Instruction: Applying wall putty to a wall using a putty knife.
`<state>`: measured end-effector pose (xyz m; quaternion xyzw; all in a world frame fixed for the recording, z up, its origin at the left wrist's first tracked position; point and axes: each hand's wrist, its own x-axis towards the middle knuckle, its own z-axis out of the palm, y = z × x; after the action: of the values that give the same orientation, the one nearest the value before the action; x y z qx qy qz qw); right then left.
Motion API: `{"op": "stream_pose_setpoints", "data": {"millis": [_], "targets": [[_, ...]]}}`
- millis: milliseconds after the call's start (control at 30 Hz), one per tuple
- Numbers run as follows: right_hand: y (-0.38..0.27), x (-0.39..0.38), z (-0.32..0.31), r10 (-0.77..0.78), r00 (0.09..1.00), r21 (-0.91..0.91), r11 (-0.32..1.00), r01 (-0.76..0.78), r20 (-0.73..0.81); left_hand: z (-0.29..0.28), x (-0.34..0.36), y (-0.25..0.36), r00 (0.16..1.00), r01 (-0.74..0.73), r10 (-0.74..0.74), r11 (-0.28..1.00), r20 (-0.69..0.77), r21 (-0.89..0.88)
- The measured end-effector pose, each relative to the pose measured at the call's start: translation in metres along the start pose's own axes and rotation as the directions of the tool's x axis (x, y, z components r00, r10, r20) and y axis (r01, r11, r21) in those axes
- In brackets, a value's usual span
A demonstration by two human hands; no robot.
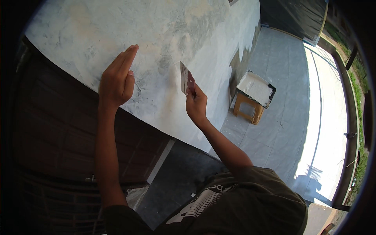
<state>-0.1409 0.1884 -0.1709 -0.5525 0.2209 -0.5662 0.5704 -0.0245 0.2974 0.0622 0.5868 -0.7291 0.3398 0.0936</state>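
A plastered wall, white with grey and beige smears, fills the upper left. My right hand grips a putty knife by its dark reddish handle. The thin metal blade points up toward the wall and carries some whitish residue; whether it touches the surface I cannot tell. To the left, my left hand is held up at the wall with its fingers stretched out flat and side by side. It holds nothing, and contact with the plaster is unclear.
At right, a tray of white paste rests on a small tan stool, standing on the grey tiled floor. A dark panelled door is below the wall at left. Dark sheeting hangs at the top right.
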Motion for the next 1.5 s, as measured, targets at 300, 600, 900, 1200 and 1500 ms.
{"op": "stream_pose_setpoints", "data": {"millis": [300, 600, 900, 1200, 1500], "targets": [[-0.015, 0.097, 0.044, -0.402, 0.910, -0.127, 0.912, 0.389, -0.097, -0.001, 0.002, 0.003, 1.000, -0.005, 0.005, 1.000, -0.002, 0.003], [0.014, -0.021, 0.026, -0.394, 0.880, -0.022, 0.910, 0.414, 0.266, -0.001, -0.001, 0.001, 1.000, -0.001, 0.001, 1.000, 0.013, 0.004], [0.018, 0.095, 0.014, -0.309, 0.933, -0.103, 0.950, 0.295, -0.181, -0.001, 0.003, 0.003, 1.000, 0.004, -0.004, 1.000, 0.022, 0.000], [0.022, -0.057, 0.035, -0.424, 0.852, 0.077, 0.904, 0.421, 0.308, -0.002, -0.001, 0.000, 1.000, -0.003, 0.003, 1.000, 0.014, 0.010], [0.033, -0.021, -0.011, 0.151, 0.984, 0.330, 0.928, -0.172, 0.091, -0.001, 0.001, 0.001, 1.000, 0.001, -0.001, 1.000, 0.015, 0.016]]}}
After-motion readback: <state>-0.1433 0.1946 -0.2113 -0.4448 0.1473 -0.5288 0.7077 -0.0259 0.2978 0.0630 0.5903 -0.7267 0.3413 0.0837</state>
